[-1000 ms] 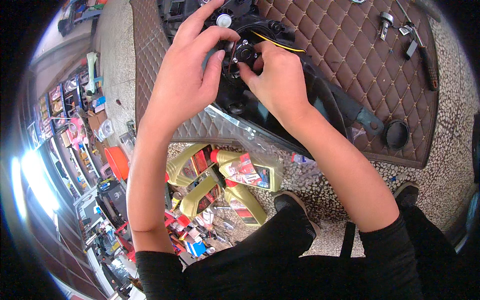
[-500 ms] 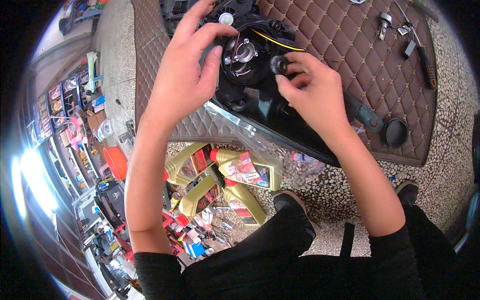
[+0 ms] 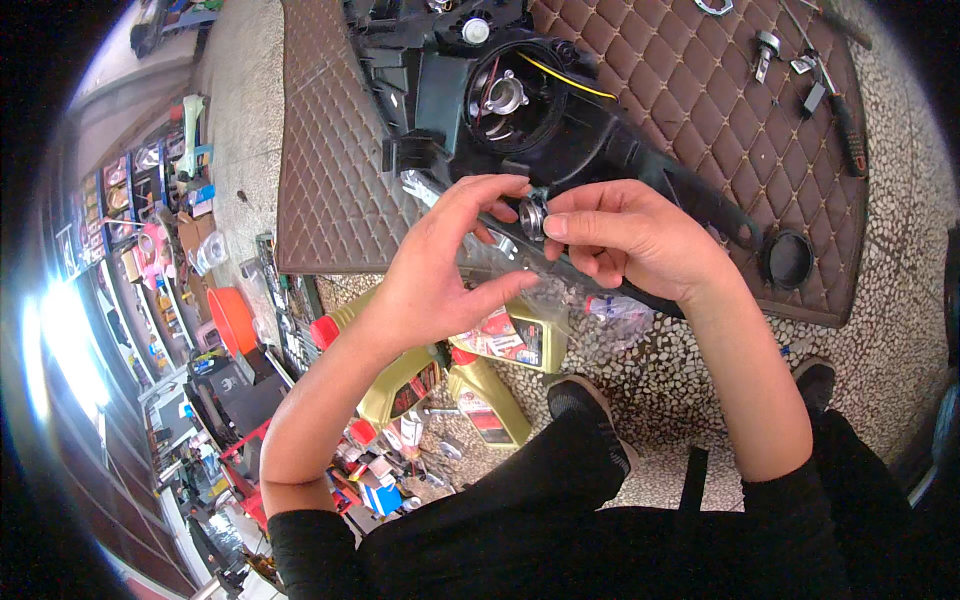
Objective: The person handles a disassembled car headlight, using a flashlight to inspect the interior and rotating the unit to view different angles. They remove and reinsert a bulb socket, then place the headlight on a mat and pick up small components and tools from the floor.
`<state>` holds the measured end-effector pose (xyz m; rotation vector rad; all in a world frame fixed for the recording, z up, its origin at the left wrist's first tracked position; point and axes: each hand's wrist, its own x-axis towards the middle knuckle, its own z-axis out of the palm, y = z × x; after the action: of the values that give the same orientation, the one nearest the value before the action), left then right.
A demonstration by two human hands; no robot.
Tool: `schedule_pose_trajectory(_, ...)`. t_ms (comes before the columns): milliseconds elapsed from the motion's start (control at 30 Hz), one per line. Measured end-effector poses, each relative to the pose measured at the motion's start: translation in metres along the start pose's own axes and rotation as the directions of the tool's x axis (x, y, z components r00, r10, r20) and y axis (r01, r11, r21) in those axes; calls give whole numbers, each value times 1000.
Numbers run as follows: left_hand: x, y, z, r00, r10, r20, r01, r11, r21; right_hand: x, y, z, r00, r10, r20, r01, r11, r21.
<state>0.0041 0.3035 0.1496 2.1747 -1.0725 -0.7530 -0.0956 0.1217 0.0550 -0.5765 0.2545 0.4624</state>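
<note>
My right hand (image 3: 635, 240) pinches a small round metal ring (image 3: 532, 217) between thumb and fingers. Just to its left is my left hand (image 3: 440, 255), its thumb and fingers spread apart around a gap. Whether a left fingertip touches the ring I cannot tell. Beyond both hands lies a black car headlight housing (image 3: 425, 100), back side up. Its round opening shows a silver bulb socket (image 3: 505, 93), and a yellow wire (image 3: 570, 80) runs out over the rim.
The housing rests on a brown quilted mat (image 3: 330, 180). A round black cap (image 3: 788, 260) lies at the mat's right corner; farther up are a bulb (image 3: 766, 55) and a screwdriver (image 3: 850, 135). Gold oil bottles (image 3: 487, 400) and scattered small items cover the floor nearer me.
Both hands have drawn back toward me from the housing's opening, the right one carrying the ring. They have come close together, and the opening is now uncovered.
</note>
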Motion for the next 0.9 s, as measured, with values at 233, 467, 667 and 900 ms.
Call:
schedule_pose_trajectory(233,-7,6,-13,997,70,-20,-69,997,21,0,6,11,992,36,121,-53,989,136)
schedule_pose_trajectory(467,-16,13,-12,997,65,-42,-64,998,16,-4,11,20,987,77,139,-95,987,128)
schedule_pose_trajectory(667,-23,17,-14,993,75,-94,-63,990,123,-8,16,29,998,23,62,-27,998,56)
schedule_pose_trajectory(900,-27,18,-16,970,199,-139,-152,945,288,-9,20,35,947,-309,-87,274,919,-283)
